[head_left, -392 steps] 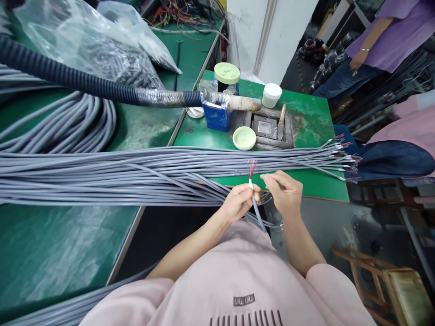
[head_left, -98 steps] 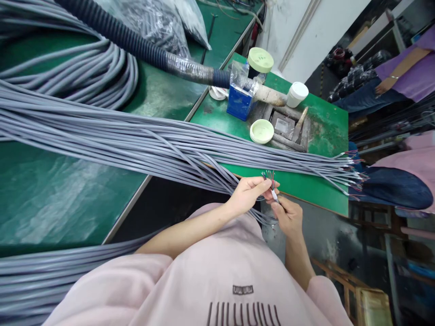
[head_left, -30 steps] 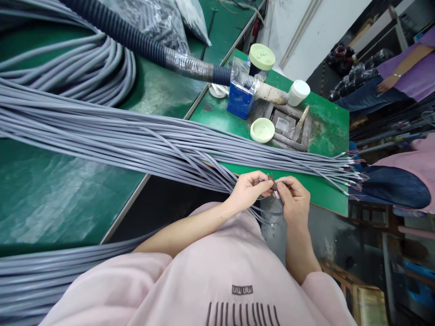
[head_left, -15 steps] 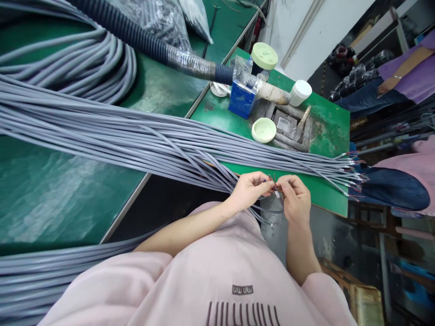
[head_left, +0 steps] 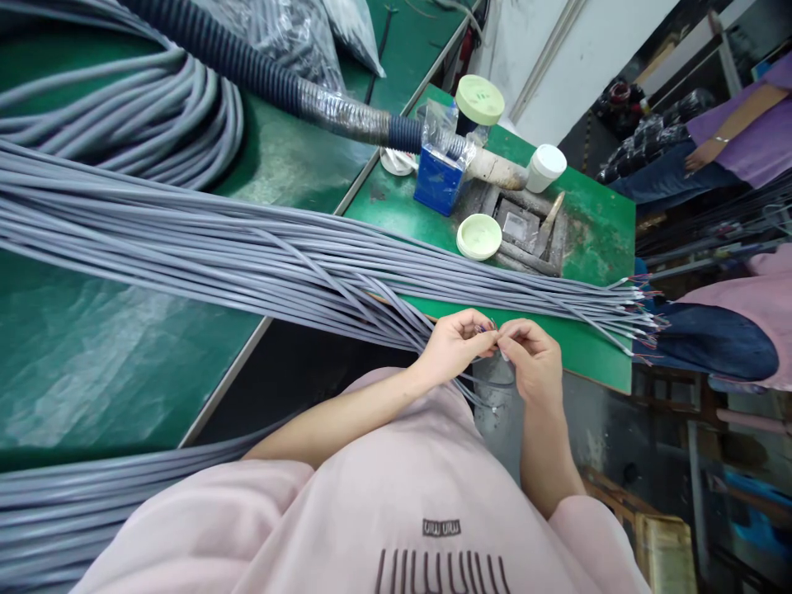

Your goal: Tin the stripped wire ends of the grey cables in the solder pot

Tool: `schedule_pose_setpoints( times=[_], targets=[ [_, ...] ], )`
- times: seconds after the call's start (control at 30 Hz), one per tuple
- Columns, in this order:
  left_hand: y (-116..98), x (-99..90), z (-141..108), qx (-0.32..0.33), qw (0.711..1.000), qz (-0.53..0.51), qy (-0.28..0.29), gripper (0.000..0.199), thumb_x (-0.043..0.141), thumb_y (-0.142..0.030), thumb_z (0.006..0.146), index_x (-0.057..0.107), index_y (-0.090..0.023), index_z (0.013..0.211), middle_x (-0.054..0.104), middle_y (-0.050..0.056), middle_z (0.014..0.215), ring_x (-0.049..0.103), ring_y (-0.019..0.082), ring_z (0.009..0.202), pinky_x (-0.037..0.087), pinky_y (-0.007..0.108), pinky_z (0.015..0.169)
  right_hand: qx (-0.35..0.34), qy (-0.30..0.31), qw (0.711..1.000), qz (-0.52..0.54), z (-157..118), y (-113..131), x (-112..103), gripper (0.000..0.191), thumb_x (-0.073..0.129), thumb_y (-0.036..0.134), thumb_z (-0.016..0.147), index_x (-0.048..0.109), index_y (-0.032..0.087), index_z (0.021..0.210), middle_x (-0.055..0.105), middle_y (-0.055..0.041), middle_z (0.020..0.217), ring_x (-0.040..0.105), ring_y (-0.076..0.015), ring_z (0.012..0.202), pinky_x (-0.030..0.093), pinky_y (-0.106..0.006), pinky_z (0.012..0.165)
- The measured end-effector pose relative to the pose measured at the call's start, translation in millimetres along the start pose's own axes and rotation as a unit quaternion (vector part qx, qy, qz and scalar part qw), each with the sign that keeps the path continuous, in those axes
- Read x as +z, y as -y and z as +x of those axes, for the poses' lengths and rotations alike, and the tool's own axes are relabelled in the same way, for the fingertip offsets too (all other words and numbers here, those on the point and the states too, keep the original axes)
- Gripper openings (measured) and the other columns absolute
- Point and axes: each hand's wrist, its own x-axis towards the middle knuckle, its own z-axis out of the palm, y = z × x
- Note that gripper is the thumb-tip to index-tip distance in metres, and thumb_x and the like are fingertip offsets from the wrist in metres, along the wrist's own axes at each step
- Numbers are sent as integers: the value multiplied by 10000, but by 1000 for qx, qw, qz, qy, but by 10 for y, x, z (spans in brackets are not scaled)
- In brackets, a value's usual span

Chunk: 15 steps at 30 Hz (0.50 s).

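My left hand (head_left: 461, 342) is closed round the stripped ends of several grey cables, and thin dark and red wires poke out between its fingers. Fingertip to fingertip with it, my right hand (head_left: 530, 355) pinches the fine wire ends. A white cable tip shows below the fingers. Grey cables (head_left: 473, 389) loop down under both hands. Just beyond them a thick bundle of grey cables (head_left: 297, 247) lies across the benches, its stripped wire ends (head_left: 647, 318) fanned out past the right edge.
A green bench (head_left: 594, 231) carries a soldering pot (head_left: 520, 227), a pale green dish (head_left: 479, 237), a white tub (head_left: 546, 168) and a blue box (head_left: 438, 181). A ribbed hose (head_left: 247, 58) reaches over from upper left. Two other people are at the right.
My right hand has shifted slightly left, closing in on the left fingertips. The wire ends that stuck up between the hands are now mostly covered by the fingers.
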Motion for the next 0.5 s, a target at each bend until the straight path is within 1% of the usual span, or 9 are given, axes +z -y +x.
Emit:
schedule_pose_setpoints(
  times=[0.07, 0.2, 0.33, 0.43, 0.5],
  targets=[
    [1, 4, -4, 5, 1000, -3, 3, 312, 802, -360, 653, 599, -138, 733, 639, -24, 662, 613, 75, 537, 521, 194, 555, 15, 6, 1000, 2, -13, 0, -8, 115, 739, 240, 734, 635, 196, 716, 621, 12, 716, 574, -116, 662, 489, -250, 631],
    [4, 5, -9, 9, 1000, -3, 10, 300, 780, -367, 690, 589, -140, 738, 647, -17, 649, 635, 90, 560, 530, 201, 571, 49, -6, 999, -13, -12, 16, -21, 111, 727, 263, 749, 647, 186, 741, 636, 10, 727, 541, -96, 585, 480, -239, 569],
    [46, -12, -8, 29, 999, 14, 11, 280, 749, -375, 735, 581, -152, 759, 661, -10, 692, 652, 104, 610, 551, 225, 615, 46, 1, 998, -44, 14, 30, -22, 173, 692, 292, 779, 610, 179, 678, 612, 13, 713, 520, -90, 578, 447, -228, 535],
    [120, -13, -19, 72, 996, 48, 2, 228, 704, -353, 788, 576, -165, 774, 654, -13, 689, 657, 112, 634, 543, 226, 620, 47, -3, 997, -60, 31, 34, -5, 141, 635, 314, 827, 623, 188, 764, 556, 34, 633, 499, -84, 530, 405, -214, 487],
    [157, -2, -33, 122, 987, 106, 0, 170, 671, -319, 821, 597, -168, 794, 666, -3, 711, 654, 110, 649, 534, 222, 630, 46, -8, 996, -72, 58, 59, -5, 145, 613, 319, 839, 604, 190, 772, 528, 44, 604, 479, -79, 503, 364, -204, 453]
  ],
)
